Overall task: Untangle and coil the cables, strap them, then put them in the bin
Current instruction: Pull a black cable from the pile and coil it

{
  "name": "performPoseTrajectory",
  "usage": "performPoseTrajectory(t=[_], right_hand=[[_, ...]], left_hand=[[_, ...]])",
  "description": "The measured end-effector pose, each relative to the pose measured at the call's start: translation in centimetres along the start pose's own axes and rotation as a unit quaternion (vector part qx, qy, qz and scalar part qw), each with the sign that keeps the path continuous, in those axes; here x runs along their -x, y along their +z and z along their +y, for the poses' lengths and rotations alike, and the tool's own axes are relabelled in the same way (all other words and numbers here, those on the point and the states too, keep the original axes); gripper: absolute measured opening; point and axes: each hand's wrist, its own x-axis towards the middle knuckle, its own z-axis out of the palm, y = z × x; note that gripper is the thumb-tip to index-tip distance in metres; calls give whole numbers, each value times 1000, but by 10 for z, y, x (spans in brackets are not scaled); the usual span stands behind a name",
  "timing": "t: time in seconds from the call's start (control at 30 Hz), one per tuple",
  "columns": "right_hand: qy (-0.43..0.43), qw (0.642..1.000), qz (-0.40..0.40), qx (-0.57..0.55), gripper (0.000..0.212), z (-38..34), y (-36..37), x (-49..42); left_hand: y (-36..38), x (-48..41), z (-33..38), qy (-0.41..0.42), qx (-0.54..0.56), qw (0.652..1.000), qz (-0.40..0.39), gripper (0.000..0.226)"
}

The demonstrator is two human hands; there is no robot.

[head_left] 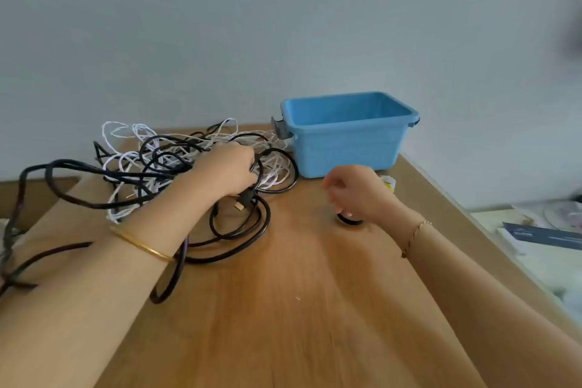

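Use the blue bin (346,148) as your reference; it stands at the far edge of the wooden surface (299,309), against the wall, and nothing shows inside it from this angle

- Cables: the black cable (75,163) and the white cable (274,172) lie in one tangled heap to the left of the bin. The white strands reach almost to the bin's left wall. Several black loops spread from the heap toward you across the surface.
- Left hand (231,168): it sits on the heap, just left of the bin. Its fingers (248,156) are curled round a bundle of black cable loops and grip them. A connector (240,203) with a gold-coloured tip hangs just below this hand. A gold bangle (141,246) sits on the forearm.
- Right hand (356,190): it is in front of the bin, nearer to you. Its fingers are curled downward over a small black ring (349,220) that lies on the surface. You cannot tell whether they hold the ring or only touch it. A thin chain bracelet (414,236) is on this wrist.
- A small white and yellow item (390,183) sits close to the bin's front right corner, partly hidden by the right hand; its type is not readable
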Motion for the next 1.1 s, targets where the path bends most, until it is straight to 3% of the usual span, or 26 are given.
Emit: performPoseTrajectory(t=[0.1, 0.2, 0.37, 0.53, 0.7, 0.77, 0.83, 0.97, 1.1], right_hand=[[-59, 998, -5, -30, 24, -19, 21, -7], [-95, 995, -26, 3, 23, -50, 51, -20], [-82, 993, -25, 78, 46, -79, 91, -29], [-70, 990, 6, 126, 46, -83, 95, -30], [-114, 984, 59, 122, 64, -101, 72, -29], [-156, 986, 30, 40, 72, -116, 68, -27], [-183, 982, 2, -39, 64, -129, 69, -28], [-218, 975, -40, 21, 21, -137, 78, -31], [-220, 969, -116, -13, 24, -132, 82, -29]], left_hand=[[-9, 9, -18, -60, -131, 985, -95, 50], [-14, 27, -38, -91, -139, 975, -145, 54], [-8, 54, -62, -107, -56, 992, -46, 14], [-21, 69, -63, -64, 184, 979, 59, 11], [-39, 73, -70, -22, 231, 962, 142, 13], [-41, 78, -75, -2, 289, 948, 130, 23], [-41, 85, -82, 7, 311, 941, 134, 31], [-41, 98, -105, -42, 249, 943, 215, 32], [-40, 107, -121, -52, 224, 964, 135, 26]])
